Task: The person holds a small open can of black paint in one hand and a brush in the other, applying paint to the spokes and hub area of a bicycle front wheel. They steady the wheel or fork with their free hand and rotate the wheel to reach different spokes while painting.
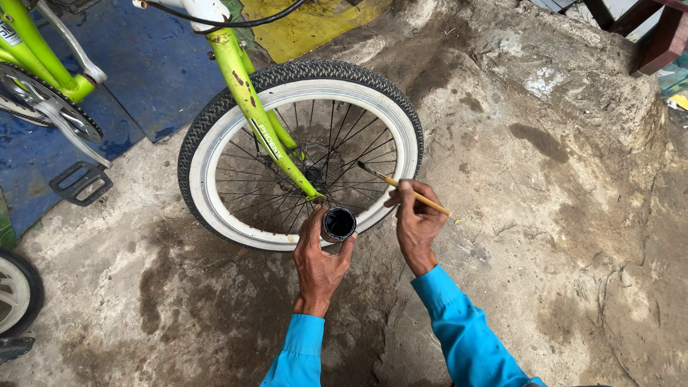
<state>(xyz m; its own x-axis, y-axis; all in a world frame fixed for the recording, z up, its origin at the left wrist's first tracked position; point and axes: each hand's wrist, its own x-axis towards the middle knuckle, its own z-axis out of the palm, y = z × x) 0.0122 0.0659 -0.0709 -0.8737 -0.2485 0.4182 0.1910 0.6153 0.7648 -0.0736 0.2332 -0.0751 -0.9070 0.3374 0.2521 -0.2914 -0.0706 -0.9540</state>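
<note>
A: Nearest, what do I log?
B: My left hand [319, 261], fingers wrapped round a small black can [338, 223], open top, dark inside.
A: Right?
B: My right hand [417, 218] pinches a thin brush [401, 186], bristles over the white-walled wheel [301, 154] spokes beyond.

Bright blue long sleeves, buttoned cuffs at wrists; left hand [317, 259], right hand [416, 222] bare.

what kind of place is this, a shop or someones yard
Probably an informal outdoor bicycle repair spot rather than a fitted shop. A lime-green bicycle stands on rough, stained concrete ground, and part of another wheel shows at the left edge. The left hand holds a small dark can; the right hand holds a thin brush.
</note>
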